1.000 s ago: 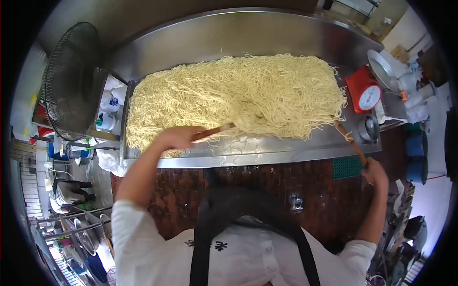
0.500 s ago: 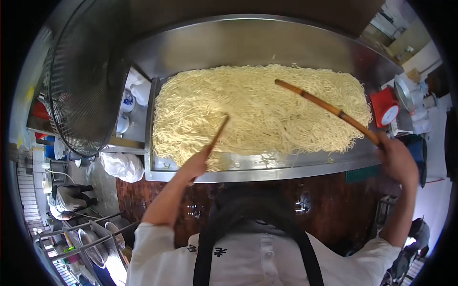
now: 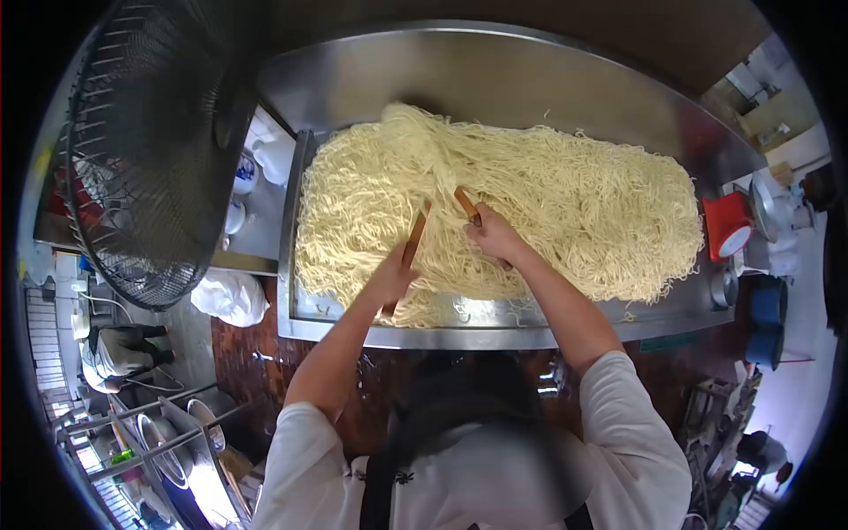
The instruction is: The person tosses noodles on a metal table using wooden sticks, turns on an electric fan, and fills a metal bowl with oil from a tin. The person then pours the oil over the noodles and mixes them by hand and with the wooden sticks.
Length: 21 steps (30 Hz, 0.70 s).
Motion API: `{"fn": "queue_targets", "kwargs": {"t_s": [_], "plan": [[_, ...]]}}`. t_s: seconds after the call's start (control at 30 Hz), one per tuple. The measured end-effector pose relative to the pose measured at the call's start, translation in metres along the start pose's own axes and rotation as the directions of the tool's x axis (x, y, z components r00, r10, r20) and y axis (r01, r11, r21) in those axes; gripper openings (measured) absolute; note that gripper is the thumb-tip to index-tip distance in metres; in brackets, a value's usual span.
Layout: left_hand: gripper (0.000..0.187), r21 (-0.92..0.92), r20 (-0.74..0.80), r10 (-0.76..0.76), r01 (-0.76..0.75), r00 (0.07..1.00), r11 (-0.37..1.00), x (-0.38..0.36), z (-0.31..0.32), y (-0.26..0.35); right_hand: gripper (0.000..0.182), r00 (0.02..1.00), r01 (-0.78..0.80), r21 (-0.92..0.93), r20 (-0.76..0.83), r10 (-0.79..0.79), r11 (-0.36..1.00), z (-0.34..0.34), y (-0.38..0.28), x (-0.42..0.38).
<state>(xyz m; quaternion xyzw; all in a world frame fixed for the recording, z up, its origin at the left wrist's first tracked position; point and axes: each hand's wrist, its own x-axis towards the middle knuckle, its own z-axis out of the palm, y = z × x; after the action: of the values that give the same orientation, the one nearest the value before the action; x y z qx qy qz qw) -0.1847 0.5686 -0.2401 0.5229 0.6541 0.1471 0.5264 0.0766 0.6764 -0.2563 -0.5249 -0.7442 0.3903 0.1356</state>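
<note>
A wide layer of pale yellow noodles (image 3: pixel 601 212) covers most of a steel tray (image 3: pixel 530 337). My left hand (image 3: pixel 391 278) is closed round a wooden stick (image 3: pixel 415 234) over the front left part of the noodles. Close to its right, my right hand (image 3: pixel 495 237) grips a second stick (image 3: pixel 467 205), whose far end is hidden among the noodles. A clump of noodles (image 3: pixel 415 137) stands raised and blurred beyond the two sticks, near the tray's back side.
A large wire-guarded fan (image 3: pixel 146 159) stands at the left. A white bag (image 3: pixel 230 298) lies below it. A red scale (image 3: pixel 729 225) is beyond the tray's right end. Another person (image 3: pixel 119 353) bends over at the far left; a rack (image 3: pixel 150 455) is at the lower left.
My right hand has swung left from the tray's right end to the middle, with its stick. The noodles at the centre left have been lifted into a clump. My left hand has shifted slightly.
</note>
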Motion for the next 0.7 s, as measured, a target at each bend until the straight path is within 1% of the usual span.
{"fn": "queue_targets", "kwargs": {"t_s": [0.03,0.07,0.1,0.13,0.2,0.27,0.3,0.33,0.4,0.43,0.47,0.5,0.53,0.57,0.6,0.63,0.67,0.7], "plan": [[0.068,-0.16,0.067,-0.095,0.104,0.993,0.982,0.007,-0.009,0.034,0.032,1.0,-0.025,0.079,0.012,0.024,0.997,-0.014,-0.015,-0.016],[0.069,-0.118,0.018,-0.047,0.049,0.999,0.992,0.004,-0.006,0.017,0.032,0.998,-0.05,0.161,0.032,0.045,0.986,-0.018,-0.022,-0.032],[0.071,-0.061,-0.029,0.01,-0.012,1.0,0.998,-0.005,-0.006,-0.013,0.032,0.995,-0.096,0.115,0.007,0.096,0.989,-0.007,-0.01,-0.053],[0.073,0.006,-0.08,0.09,-0.09,0.993,0.996,-0.008,-0.005,-0.025,0.032,0.99,-0.131,0.064,-0.039,0.134,0.989,0.003,0.009,-0.067],[0.079,-0.143,-0.055,0.201,-0.207,0.978,0.968,-0.007,0.021,-0.032,0.03,0.964,-0.254,0.079,-0.054,0.259,0.964,0.042,0.035,-0.084],[0.08,-0.07,-0.029,0.192,-0.194,0.981,0.979,0.012,0.056,-0.004,0.027,0.982,-0.138,0.193,-0.101,0.16,0.971,0.036,0.024,-0.075],[0.078,-0.161,0.03,0.085,-0.079,0.996,0.984,0.013,0.054,0.037,0.026,0.986,-0.085,0.246,-0.117,0.117,0.966,0.031,0.02,-0.074],[0.075,-0.238,0.088,-0.024,0.044,0.996,0.97,0.015,0.053,0.077,0.023,0.989,-0.078,0.31,-0.097,0.113,0.948,-0.003,-0.006,-0.08],[0.075,-0.332,0.119,0.005,0.035,0.993,0.942,-0.006,0.039,0.113,0.02,0.974,-0.103,0.207,-0.178,0.141,0.973,-0.065,-0.013,-0.101],[0.076,-0.318,0.09,0.083,-0.05,0.993,0.947,-0.013,0.028,0.101,0.023,0.966,-0.116,0.17,-0.209,0.151,0.979,-0.103,-0.026,-0.118],[0.077,-0.298,0.059,0.168,-0.143,0.984,0.944,-0.019,0.012,0.088,0.026,0.978,-0.106,0.048,-0.177,0.113,0.993,-0.126,0.018,-0.128],[0.076,-0.171,0.066,0.176,-0.163,0.982,0.972,-0.028,-0.007,0.06,0.028,0.982,-0.083,-0.02,-0.173,0.079,0.996,-0.156,0.04,-0.148],[0.076,-0.045,0.081,0.178,-0.174,0.981,0.984,-0.045,-0.028,0.023,0.028,0.973,-0.22,-0.064,-0.092,0.214,0.973,-0.189,0.048,-0.171],[0.075,-0.041,0.172,-0.062,0.07,0.983,0.997,-0.084,-0.062,0.023,0.03,0.943,-0.322,-0.328,-0.024,0.333,0.888,-0.221,0.065,-0.198],[0.077,-0.174,0.143,-0.103,0.128,0.984,0.976,-0.122,-0.086,0.005,0.029,0.87,-0.415,-0.53,0.005,0.493,0.74,-0.25,0.048,-0.229],[0.073,-0.123,0.116,-0.26,0.274,0.959,0.954,-0.166,-0.115,0.004,0.03,0.843,-0.423,-0.59,0.022,0.537,0.688,-0.271,0.018,-0.256],[0.072,-0.16,0.07,-0.302,0.309,0.951,0.937,-0.205,-0.134,0.013,0.031,0.819,-0.433,-0.608,0.044,0.572,0.666,-0.286,-0.02,-0.277],[0.068,-0.185,-0.053,-0.374,0.359,0.926,0.915,-0.239,-0.144,0.014,0.032,0.798,-0.445,-0.619,0.053,0.6,0.647,-0.289,-0.047,-0.28]]}}
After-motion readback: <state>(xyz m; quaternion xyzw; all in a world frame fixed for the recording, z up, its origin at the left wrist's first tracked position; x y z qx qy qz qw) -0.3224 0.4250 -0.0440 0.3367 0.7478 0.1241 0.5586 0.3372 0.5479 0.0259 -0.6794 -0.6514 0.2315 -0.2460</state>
